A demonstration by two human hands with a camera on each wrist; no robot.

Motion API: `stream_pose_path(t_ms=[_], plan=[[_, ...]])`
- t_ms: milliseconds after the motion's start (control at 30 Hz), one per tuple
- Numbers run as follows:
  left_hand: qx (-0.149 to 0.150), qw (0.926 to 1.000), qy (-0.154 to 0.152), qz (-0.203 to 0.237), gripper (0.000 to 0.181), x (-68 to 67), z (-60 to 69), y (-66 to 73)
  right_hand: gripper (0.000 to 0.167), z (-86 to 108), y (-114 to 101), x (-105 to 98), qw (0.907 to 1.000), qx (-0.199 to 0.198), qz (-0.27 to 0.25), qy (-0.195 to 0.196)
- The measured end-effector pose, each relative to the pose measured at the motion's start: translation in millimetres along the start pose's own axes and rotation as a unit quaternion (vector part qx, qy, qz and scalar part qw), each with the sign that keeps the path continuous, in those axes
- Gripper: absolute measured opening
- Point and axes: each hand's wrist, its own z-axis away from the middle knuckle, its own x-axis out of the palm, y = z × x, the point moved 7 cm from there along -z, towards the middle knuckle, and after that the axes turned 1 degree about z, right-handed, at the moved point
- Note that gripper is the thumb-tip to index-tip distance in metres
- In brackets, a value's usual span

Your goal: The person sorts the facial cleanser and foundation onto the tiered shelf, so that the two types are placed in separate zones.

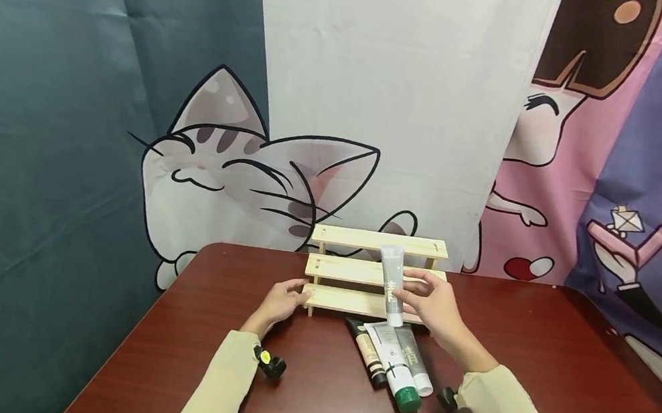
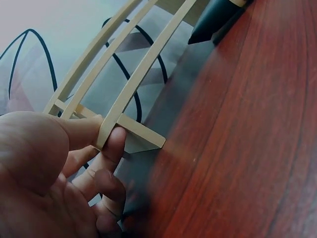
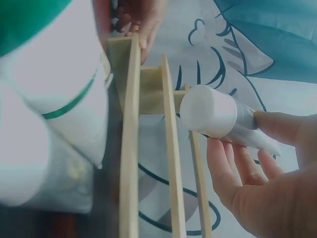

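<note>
A three-tier pale wooden rack (image 1: 354,271) stands toward the back of the table. My left hand (image 1: 280,305) pinches the left end of its lowest shelf between thumb and fingers, as the left wrist view also shows. In my right hand (image 1: 431,306) a grey squeeze tube (image 1: 391,277) with a white cap is pinched, cap down, in front of the rack's right half. In the right wrist view, the white cap (image 3: 208,111) points toward the camera. Below lie a black-and-beige tube (image 1: 369,353), a white tube with a green cap (image 1: 393,361) and another grey tube (image 1: 414,360).
The dark red wooden table (image 1: 169,364) carries everything. Behind it hangs a printed curtain (image 1: 402,106) with a cartoon cat. The three tubes lie side by side just before the rack's right half, partly overlapping.
</note>
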Motion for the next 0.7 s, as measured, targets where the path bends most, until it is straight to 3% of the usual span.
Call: stream_pose_path(t_ms=[367,700], plan=[[-0.007,0.9997,-0.022,0.007,0.044,6.1,1.7,5.4,0.048,-29.5,-21,11,0.9994,-0.01,-0.017,0.027],[-0.027,0.9992,-0.026,0.016,0.045,9.0,2.1,0.9,0.044,-56.3,-37,29,0.9979,-0.048,-0.027,0.035]])
